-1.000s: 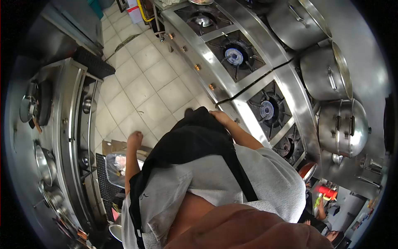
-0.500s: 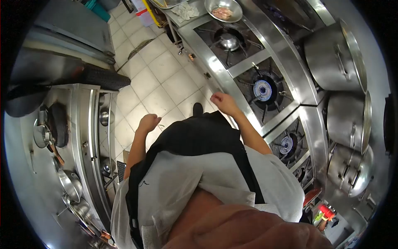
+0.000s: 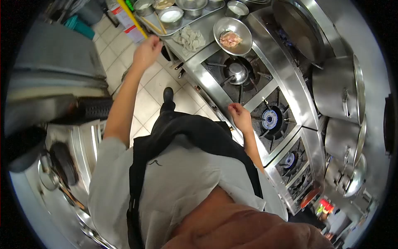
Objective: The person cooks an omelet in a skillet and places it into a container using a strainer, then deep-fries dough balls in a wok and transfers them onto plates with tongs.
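Observation:
My left hand (image 3: 148,52) is stretched forward over the floor, left of the counter's edge. Its fingers are curled in and nothing shows in them. My right hand (image 3: 240,116) hangs by the front edge of the stove (image 3: 232,108), its fingers loosely closed around nothing I can see. Beyond that hand a lit burner (image 3: 270,119) shows a blue flame. A metal bowl (image 3: 244,25) with pieces of raw pinkish meat (image 3: 230,40) stands at the stove's far end. Nearest my left hand on the counter lies a crumpled white cloth (image 3: 190,39).
A tray (image 3: 176,30) at the far end carries several metal containers. Large stock pots (image 3: 336,89) line the right side, below a big dark pan (image 3: 296,31). Pans (image 3: 64,164) sit on the left. White tiles (image 3: 149,103) cover the floor.
I have stepped forward along the stove, so the bowl and tray come closer into view. My left hand has swung forward and up; my right hand stays beside the stove edge.

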A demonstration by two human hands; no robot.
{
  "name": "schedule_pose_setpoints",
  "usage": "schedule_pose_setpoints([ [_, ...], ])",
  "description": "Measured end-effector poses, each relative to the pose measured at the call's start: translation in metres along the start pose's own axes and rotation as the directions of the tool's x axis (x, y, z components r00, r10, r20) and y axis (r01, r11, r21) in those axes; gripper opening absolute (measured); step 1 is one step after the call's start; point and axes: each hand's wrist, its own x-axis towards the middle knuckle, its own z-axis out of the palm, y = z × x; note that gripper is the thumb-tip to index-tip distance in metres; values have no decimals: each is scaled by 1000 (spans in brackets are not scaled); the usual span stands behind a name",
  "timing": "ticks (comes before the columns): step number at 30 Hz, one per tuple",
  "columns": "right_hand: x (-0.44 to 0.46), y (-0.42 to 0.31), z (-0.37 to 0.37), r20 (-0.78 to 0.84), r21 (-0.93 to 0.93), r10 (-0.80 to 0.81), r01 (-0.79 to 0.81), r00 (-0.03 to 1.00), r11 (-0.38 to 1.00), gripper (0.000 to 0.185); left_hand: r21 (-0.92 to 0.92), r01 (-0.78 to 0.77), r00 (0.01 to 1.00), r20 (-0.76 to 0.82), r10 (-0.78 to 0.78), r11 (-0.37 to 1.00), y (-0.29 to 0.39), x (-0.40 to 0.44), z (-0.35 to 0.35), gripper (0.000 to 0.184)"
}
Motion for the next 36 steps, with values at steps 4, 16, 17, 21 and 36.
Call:
schedule_pose_setpoints([
  [4, 2, -3, 48, -192, 59, 161, -152, 968, 987, 23, 54, -111, 990, -86, 116, 992, -15, 161, 14, 38],
  [16, -34, -96, 178, -398, 434, 628, -466, 668, 771, 21, 97, -350, 907, 286, 310, 932, -85, 384, 106, 48],
  [17, -36, -99, 188, -409, 390, 638, -507, 653, 769, 23, 76, -289, 900, 361, 244, 954, -67, 376, 90, 47],
  [21, -45, -120, 204, -321, 227, 660, -622, 679, 750, 30, 139, -373, 873, 389, 296, 918, -72, 400, 88, 43],
  [36, -198, -121, 244, -516, 466, 707, -534, 483, 705, 29, -790, -107, 299, 553, 777, 604, 96, 39, 98, 12],
])
